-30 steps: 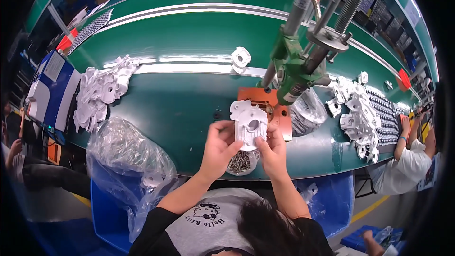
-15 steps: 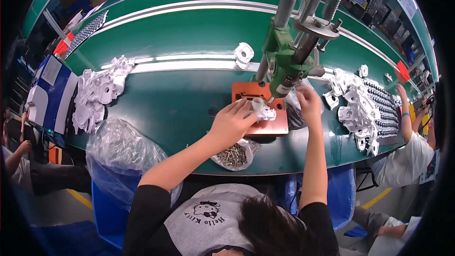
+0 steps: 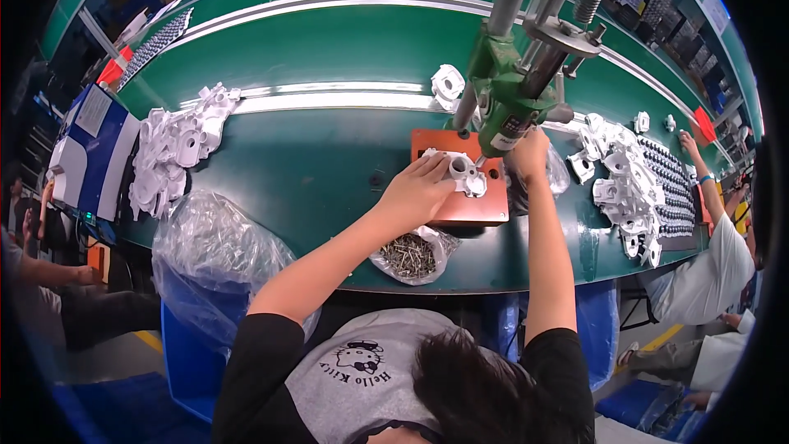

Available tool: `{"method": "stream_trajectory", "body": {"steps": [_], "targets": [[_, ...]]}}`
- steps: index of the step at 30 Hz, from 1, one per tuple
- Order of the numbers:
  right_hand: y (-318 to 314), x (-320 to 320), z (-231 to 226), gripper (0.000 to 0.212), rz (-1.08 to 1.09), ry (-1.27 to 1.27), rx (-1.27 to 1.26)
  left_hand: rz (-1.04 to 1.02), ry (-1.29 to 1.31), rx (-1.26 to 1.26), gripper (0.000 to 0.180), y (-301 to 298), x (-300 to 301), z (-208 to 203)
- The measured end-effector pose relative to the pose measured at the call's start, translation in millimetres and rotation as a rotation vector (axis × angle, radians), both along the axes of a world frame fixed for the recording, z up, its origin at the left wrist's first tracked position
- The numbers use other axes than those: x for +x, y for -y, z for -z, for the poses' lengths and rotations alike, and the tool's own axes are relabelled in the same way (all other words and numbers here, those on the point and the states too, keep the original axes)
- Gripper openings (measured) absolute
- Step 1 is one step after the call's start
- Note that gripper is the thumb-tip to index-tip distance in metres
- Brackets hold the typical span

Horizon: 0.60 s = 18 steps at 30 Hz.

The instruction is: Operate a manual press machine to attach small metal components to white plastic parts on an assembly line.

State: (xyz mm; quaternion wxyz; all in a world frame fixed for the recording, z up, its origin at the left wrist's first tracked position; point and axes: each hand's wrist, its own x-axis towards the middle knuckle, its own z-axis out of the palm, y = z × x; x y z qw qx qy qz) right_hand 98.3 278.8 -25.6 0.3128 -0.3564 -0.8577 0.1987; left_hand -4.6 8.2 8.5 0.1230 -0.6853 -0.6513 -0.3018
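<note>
My left hand (image 3: 417, 191) holds a white moulded plastic part (image 3: 465, 173), fingers over its left side. The part, with a round opening facing up, rests on the orange base plate (image 3: 468, 212) of a green hand press (image 3: 511, 107). Just above the part's right side hangs the tip of the press. My right hand (image 3: 528, 156) is raised beside the press head, which covers its fingers. Below that hand lies a clear bag (image 3: 557, 173) with dark contents.
An open bag of small metal pins or screws (image 3: 408, 257) sits by the front edge. White parts are piled left (image 3: 182, 144) and right (image 3: 625, 181), the latter beside rows of dark pieces (image 3: 664, 189). Another white part (image 3: 447, 85) stands behind. Co-workers are at both sides.
My right hand has moved up and in behind the press head. The white part has turned on the base plate under my left hand. The whole view has shifted slightly.
</note>
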Motion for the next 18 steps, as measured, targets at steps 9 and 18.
{"method": "stream_trajectory", "body": {"steps": [9, 18], "targets": [[128, 38, -51, 0.012, -0.345, -0.343, -0.381, -0.062, 0.11, 0.034, 0.022, 8, 12, 3], [133, 32, -40, 0.011, -0.382, -0.194, -0.039, -0.072, 0.158, 0.158, 0.018, 3, 12, 9]]}}
